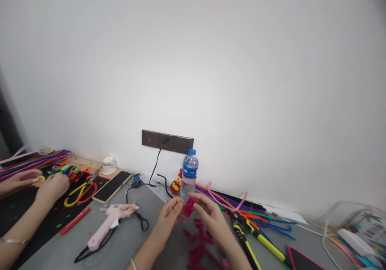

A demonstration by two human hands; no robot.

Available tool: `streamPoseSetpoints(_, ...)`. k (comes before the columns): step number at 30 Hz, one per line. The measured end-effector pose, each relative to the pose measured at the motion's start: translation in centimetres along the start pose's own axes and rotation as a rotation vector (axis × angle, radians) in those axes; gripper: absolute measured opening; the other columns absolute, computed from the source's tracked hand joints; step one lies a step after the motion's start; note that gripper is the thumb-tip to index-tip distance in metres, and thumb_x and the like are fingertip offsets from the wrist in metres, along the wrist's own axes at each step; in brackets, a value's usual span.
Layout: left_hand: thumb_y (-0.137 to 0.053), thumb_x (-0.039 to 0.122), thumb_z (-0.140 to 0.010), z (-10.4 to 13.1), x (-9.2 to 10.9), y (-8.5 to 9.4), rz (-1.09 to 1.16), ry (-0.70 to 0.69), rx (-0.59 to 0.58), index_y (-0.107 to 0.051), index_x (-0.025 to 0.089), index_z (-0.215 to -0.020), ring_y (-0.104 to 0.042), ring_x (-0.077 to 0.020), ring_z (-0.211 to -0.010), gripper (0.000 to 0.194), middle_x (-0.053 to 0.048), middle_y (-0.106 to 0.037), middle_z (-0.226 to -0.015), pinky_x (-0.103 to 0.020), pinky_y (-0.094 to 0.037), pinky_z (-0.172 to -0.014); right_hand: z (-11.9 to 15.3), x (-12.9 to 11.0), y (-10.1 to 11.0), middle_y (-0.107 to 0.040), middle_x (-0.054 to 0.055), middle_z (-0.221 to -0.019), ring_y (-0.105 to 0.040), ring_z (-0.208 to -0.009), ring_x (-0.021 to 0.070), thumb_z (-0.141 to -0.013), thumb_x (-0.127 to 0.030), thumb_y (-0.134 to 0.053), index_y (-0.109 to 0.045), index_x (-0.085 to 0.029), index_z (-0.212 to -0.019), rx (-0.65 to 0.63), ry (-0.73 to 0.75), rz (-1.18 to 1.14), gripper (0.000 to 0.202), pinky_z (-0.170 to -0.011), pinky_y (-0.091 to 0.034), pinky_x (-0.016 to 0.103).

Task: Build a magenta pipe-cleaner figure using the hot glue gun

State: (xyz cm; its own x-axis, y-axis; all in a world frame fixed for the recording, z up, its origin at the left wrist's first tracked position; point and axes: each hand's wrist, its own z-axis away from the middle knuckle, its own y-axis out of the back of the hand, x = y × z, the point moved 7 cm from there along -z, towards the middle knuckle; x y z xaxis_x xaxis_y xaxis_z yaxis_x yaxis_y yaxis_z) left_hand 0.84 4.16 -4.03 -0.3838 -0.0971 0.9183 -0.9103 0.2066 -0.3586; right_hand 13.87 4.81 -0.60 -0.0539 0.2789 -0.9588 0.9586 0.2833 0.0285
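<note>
My right hand pinches a small magenta fuzzy piece between thumb and fingers. Just left of it, my left hand has its thumb and forefinger pressed together near the piece's lower edge; what they hold is too small to make out. Several magenta fuzzy pieces lie on the grey table below my hands. Behind them stands a water bottle with a blue cap, beside a small red and yellow figure.
A pink glue gun, a phone and scissors lie to the left. Another person's hands work at far left. Yellow-black pliers and coloured pipe cleaners lie at right.
</note>
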Motion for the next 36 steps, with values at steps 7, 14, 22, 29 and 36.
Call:
streamPoseSetpoints(7,-0.077,0.038,-0.073,0.4,-0.4,-1.0,0.113,0.097,-0.083,-0.058,0.015,-0.074,-0.049,-0.0102,-0.060,0.030,0.003,-0.055,-0.065,-0.022,-0.042,-0.059,0.3,-0.3,-0.4,-0.072,0.009,-0.098,-0.065,-0.094,0.0267,-0.081,-0.046,-0.067,-0.069,-0.020,-0.103,-0.059,-0.050,-0.062,0.034,-0.085,-0.050,0.038)
streamPoseSetpoints(14,-0.078,0.036,-0.073,0.5,-0.1,-0.9,0.182,0.114,-0.039,-0.057,0.016,-0.072,-0.050,-0.0100,-0.061,0.029,0.004,-0.054,-0.066,-0.023,-0.044,-0.061,0.1,-0.4,-0.3,-0.071,0.010,-0.104,-0.063,-0.103,0.0287,-0.082,-0.048,-0.066,-0.071,-0.022,-0.105,-0.041,-0.017,-0.047,0.036,-0.093,-0.046,0.041)
streamPoseSetpoints(22,-0.084,0.033,-0.066,0.6,-0.2,-1.1,0.285,0.166,-0.059,-0.062,0.015,-0.074,-0.051,-0.0098,-0.063,0.029,0.002,-0.056,-0.070,-0.024,-0.047,-0.061,0.2,-0.1,-0.5,-0.070,0.008,-0.099,-0.063,-0.096,0.0257,-0.080,-0.042,-0.070,-0.066,-0.022,-0.109,-0.057,-0.030,-0.125,0.036,-0.085,-0.048,0.036)
streamPoseSetpoints(29,-0.088,0.028,-0.061,0.8,-0.3,-1.4,0.278,0.204,-0.098,-0.072,0.012,-0.079,-0.058,-0.0110,-0.065,0.028,-0.002,-0.064,-0.073,-0.023,-0.048,-0.063,0.3,-0.4,-0.6,-0.068,0.006,-0.094,-0.063,-0.090,0.0234,-0.079,-0.038,-0.072,-0.065,-0.022,-0.110,-0.076,-0.036,-0.165,0.035,-0.080,-0.048,0.034)
streamPoseSetpoints(36,-0.088,0.029,-0.060,1.1,-0.8,-1.3,0.318,0.241,-0.152,-0.075,0.012,-0.081,-0.060,-0.0122,-0.065,0.030,-0.002,-0.065,-0.072,-0.026,-0.050,-0.064,0.1,-0.3,-0.7,-0.068,0.004,-0.088,-0.063,-0.080,0.0200,-0.078,-0.038,-0.072,-0.065,-0.023,-0.109,-0.045,0.001,-0.168,0.035,-0.071,-0.049,0.031)
